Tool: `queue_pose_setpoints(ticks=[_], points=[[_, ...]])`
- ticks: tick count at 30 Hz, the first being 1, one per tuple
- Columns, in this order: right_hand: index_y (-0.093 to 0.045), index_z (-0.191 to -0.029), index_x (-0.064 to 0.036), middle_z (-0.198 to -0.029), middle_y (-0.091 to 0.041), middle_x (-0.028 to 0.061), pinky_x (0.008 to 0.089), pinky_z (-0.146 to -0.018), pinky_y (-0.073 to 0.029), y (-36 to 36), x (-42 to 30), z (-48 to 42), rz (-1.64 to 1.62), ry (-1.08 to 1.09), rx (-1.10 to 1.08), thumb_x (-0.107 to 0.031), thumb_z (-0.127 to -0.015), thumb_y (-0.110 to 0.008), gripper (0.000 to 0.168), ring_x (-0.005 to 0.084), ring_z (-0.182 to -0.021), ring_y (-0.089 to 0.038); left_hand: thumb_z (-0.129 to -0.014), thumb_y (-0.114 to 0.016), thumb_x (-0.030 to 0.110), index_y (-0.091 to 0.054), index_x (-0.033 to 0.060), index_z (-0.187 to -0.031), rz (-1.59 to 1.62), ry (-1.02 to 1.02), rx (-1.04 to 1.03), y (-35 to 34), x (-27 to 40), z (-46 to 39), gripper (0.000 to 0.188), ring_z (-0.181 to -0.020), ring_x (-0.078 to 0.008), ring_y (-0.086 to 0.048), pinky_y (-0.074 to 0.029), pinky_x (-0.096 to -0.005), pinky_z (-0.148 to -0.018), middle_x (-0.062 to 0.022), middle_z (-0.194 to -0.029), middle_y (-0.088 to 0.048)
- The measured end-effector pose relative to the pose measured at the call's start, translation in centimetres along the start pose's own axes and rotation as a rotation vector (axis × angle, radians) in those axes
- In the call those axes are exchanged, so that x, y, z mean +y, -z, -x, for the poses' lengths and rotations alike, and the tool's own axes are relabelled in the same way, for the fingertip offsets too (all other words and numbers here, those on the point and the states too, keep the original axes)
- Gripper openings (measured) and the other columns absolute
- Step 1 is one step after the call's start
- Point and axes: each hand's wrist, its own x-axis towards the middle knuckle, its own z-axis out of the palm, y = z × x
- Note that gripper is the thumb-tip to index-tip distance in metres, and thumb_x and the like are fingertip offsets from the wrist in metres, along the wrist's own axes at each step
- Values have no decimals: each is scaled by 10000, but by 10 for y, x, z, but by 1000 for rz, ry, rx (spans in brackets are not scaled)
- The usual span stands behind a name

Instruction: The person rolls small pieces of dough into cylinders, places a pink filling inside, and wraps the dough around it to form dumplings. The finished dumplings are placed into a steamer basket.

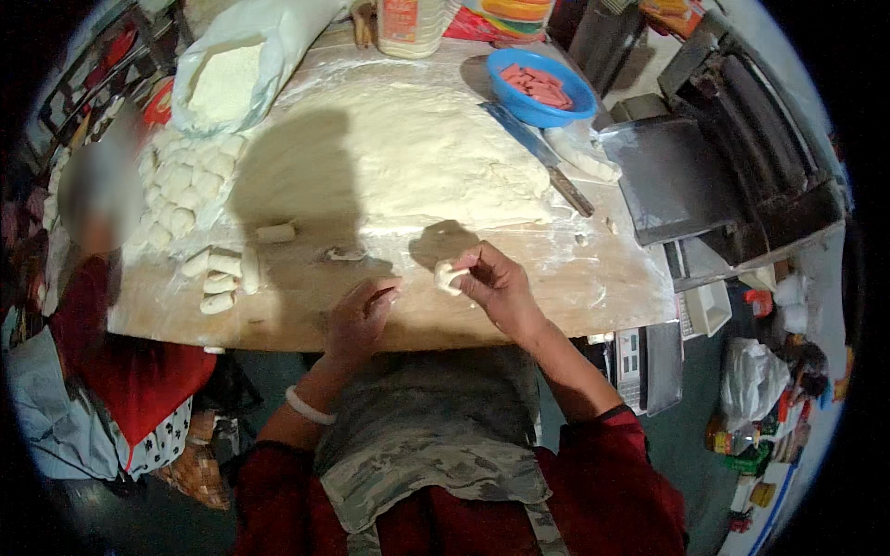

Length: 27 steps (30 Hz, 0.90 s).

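Note:
A small piece of dough (447, 278) is pinched between the thumb and fingers of my right hand (499, 292). Something pink shows at the dough's upper edge; whether it is filling or a fingertip is unclear. My left hand (360, 316) is beside it, just above the near part of the wooden board (431, 323), fingers curled in. What, if anything, lies inside those fingers is hidden. Beyond both hands spreads a large flat slab of dough (431, 153). A flattened dough scrap (346, 254) rests between slab and left hand. Several rolled dough pieces (221, 281) lie to the left.
A blue bowl (580, 104) of pink sausage pieces (535, 87) stands far right, beside a long kitchen knife (535, 153) and a dough strip (584, 156). Several dough balls (181, 187) and a flour bag (278, 48) are left. Another person's red sleeve (83, 299) is near; a machine (737, 160) stands right.

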Motion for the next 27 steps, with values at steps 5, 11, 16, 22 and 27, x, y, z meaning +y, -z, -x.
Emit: queue_pose_setpoints(ticks=[5,11,16,22,27], points=[[-595,-1175,-39,-1091,-621,-23,249,-952,-502,-40,1,13,-127,-59,-77,72,-973,-700,253,68,-1058,-596,-951,-708,90,-665,35,-1264,423,166,-89,-12,12,8,321,-976,-240,-731,-576,-372,-883,-147,-1088,-757],[-620,-1343,-32,-1222,-711,38,284,-961,-537,-54,8,19,-268,-72,-138,7,-969,-735,393,106,-1100,-647,-925,-723,102,-699,20,-1163,364,327,-55,0,13,9,253,-938,-171,-707,-567,-345,-846,-107,-1015,-754],[-707,-1239,-21,-1144,-753,42,288,-933,-554,-52,-13,16,-170,-129,-180,-81,-997,-732,251,111,-1045,-672,-927,-708,103,-686,6,-1088,147,297,-13,1,36,11,189,-884,-174,-694,-558,-342,-833,-96,-931,-725],[-730,-1142,-15,-1021,-751,31,273,-856,-545,-56,-3,20,-153,-79,-76,-104,-1013,-717,158,100,-958,-668,-936,-713,113,-677,1,-1051,395,378,-39,-10,30,16,164,-804,-136,-637,-531,-331,-766,-59,-851,-675],[-716,-1101,-9,-975,-732,31,272,-807,-537,-56,-5,21,-31,-27,-25,-105,-1019,-707,126,95,-915,-657,-942,-719,133,-684,1,-1041,254,455,-82,-11,21,20,168,-712,-101,-614,-486,-305,-644,-32,-739,-655]])
